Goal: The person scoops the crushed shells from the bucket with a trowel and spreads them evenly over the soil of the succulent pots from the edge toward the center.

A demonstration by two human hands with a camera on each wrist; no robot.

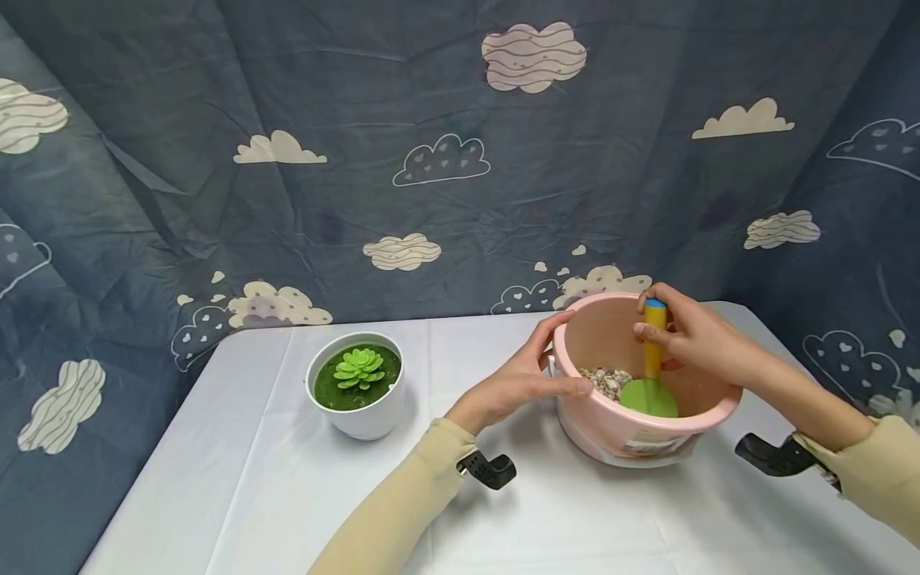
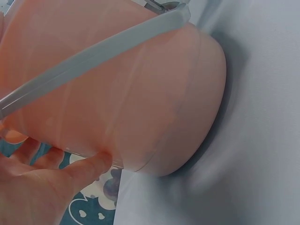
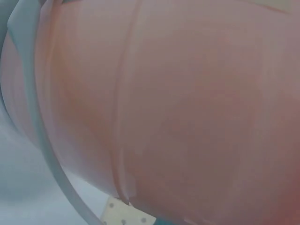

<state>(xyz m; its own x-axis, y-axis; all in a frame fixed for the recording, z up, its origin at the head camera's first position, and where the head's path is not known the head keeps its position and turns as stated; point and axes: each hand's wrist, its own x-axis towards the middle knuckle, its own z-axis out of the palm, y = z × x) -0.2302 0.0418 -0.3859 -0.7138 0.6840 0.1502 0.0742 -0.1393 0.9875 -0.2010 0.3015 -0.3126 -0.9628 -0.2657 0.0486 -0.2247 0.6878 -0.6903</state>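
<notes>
On the right of the white table stands a pink bucket (image 1: 607, 419) with a pale carrying handle (image 2: 93, 58) hanging against its outside. Small mixed pebbles (image 1: 607, 382) lie inside it. My right hand (image 1: 693, 335) grips the yellow, blue-tipped handle of a small shovel (image 1: 652, 347), held upright in the bucket. The shovel's green blade points down beside the pebbles. My left hand (image 1: 513, 382) rests spread against the bucket's left side, thumb near the front of the rim and fingers farther back. In the right wrist view, the bucket wall hides the right hand.
A white pot (image 1: 362, 417) with a green succulent (image 1: 359, 367) stands to the left on the white-covered table (image 1: 287, 495). Behind the table hangs a dark blue cloth (image 1: 345, 88) with cloud prints. Each wrist wears a black strap (image 1: 489, 469).
</notes>
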